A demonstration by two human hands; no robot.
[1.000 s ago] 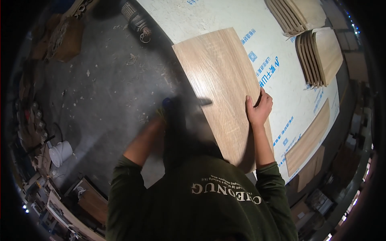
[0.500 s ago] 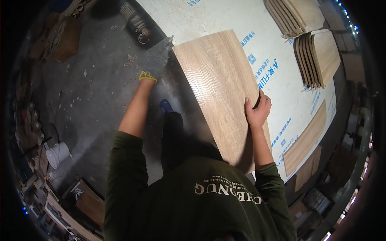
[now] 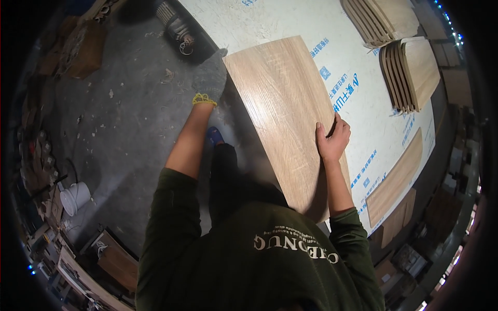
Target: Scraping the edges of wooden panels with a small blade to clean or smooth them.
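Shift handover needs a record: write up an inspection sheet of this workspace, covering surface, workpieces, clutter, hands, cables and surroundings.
Surface: white worktop with blue print.
Workpieces: large wood-grain panel lying on it; two stacks of curved boards and a narrower wood-grain piece to the right.
Clutter: pale scraps on the grey floor.
Hands: bare right hand at the panel's right edge, thumb on top; gloved left hand by its far-left corner, contact unclear.
Cables: nothing seen for certain.
Surroundings: white bucket at left.

Head-worn wide fisheye, looking down from above.
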